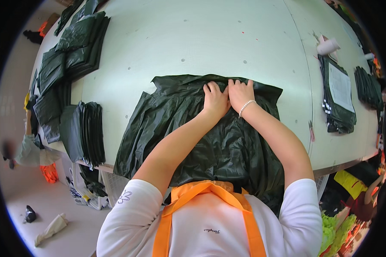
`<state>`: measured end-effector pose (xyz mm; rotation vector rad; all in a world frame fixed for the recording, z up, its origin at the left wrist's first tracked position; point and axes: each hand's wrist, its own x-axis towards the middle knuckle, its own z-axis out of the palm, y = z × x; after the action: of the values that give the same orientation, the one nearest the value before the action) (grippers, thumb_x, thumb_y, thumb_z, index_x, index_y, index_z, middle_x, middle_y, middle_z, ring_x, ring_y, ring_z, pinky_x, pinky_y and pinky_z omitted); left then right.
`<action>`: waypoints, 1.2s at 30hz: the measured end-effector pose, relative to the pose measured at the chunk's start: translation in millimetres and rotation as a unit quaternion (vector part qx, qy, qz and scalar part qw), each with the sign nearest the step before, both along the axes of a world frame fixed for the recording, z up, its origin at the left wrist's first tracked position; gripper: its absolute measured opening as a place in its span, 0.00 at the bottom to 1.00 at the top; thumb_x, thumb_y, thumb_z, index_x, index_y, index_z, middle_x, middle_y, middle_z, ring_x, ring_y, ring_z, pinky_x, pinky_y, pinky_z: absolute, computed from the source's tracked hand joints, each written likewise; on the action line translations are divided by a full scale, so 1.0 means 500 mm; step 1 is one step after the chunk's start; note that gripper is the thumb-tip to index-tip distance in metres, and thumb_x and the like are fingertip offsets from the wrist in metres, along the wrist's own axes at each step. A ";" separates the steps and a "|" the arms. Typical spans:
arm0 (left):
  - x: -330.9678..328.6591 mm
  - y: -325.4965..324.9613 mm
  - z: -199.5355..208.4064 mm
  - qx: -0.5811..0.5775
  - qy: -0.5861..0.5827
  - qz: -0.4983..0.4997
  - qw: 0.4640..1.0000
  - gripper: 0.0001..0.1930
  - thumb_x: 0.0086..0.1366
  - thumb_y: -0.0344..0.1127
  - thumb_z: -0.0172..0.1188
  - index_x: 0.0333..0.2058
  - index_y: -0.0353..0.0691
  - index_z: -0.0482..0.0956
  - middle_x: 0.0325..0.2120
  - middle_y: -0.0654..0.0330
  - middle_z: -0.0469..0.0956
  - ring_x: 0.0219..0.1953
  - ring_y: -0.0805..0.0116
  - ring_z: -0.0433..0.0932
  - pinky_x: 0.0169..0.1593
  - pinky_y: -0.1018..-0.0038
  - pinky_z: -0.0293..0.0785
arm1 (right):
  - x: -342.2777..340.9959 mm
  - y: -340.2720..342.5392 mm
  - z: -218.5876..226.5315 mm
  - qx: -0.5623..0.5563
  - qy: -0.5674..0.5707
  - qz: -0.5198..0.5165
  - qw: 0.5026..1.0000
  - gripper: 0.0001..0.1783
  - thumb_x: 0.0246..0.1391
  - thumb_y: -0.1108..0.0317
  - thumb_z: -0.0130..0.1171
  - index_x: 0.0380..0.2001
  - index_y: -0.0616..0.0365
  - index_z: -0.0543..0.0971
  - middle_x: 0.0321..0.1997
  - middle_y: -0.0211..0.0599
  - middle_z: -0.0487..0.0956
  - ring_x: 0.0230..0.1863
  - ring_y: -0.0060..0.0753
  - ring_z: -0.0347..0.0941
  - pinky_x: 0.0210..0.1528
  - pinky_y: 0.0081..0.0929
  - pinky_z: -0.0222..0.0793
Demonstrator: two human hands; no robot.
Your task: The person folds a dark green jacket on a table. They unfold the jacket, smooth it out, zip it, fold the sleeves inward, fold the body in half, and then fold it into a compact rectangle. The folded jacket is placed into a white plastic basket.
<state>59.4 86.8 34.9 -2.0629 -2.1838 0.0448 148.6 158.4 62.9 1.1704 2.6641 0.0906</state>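
Note:
A dark green, shiny garment (163, 124) lies in front of me, spread and creased, its near part hanging over the table's edge toward my orange apron. My left hand (215, 100) is closed on its far band, fingers curled into the material. Right beside it, nearly touching, my right hand (241, 93) grips the same band with bent fingers; a beaded bracelet (246, 108) circles that wrist. The fingertips of both hands are partly hidden in the folds. Beyond them, the garment's far edge is flattened out to either side.
The pale table (193, 38) holds folded dark green stacks (79, 47) and a pile (90, 132) at left. At right are a stack with a paper sheet (341, 88), a white cone (328, 46) and small snips (312, 130). People work at both sides.

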 end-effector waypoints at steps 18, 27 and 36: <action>0.036 0.085 0.000 -0.060 -0.096 -0.008 0.993 0.30 0.54 0.50 0.54 0.51 0.37 0.63 0.44 0.55 0.66 0.49 0.56 0.64 0.51 0.53 0.62 | 0.008 0.051 0.008 0.046 -0.119 0.136 0.982 0.12 0.56 0.65 0.46 0.41 0.54 0.75 0.37 0.31 0.77 0.41 0.28 0.74 0.50 0.42 0.56; 0.029 0.055 -0.021 -0.034 -0.139 -0.009 0.990 0.30 0.55 0.53 0.56 0.56 0.56 0.66 0.54 0.39 0.60 0.59 0.43 0.56 0.60 0.38 0.44 | 0.161 0.083 -0.074 0.006 0.379 -0.047 0.924 0.13 0.39 0.69 0.65 0.32 0.52 0.76 0.39 0.30 0.73 0.44 0.35 0.68 0.45 0.35 0.61; 0.019 0.096 -0.022 0.066 -0.481 0.129 0.864 0.12 0.50 0.44 0.65 0.32 0.47 0.81 0.42 0.61 0.72 0.52 0.58 0.65 0.62 0.41 0.37 | 0.160 0.080 -0.084 -0.046 0.480 -0.065 0.874 0.06 0.39 0.69 0.65 0.23 0.52 0.77 0.27 0.27 0.76 0.38 0.33 0.70 0.42 0.33 0.60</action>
<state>69.1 134.9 23.7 -1.8805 -2.8140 -1.3371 228.7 198.3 20.8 1.6666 3.2878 -0.8513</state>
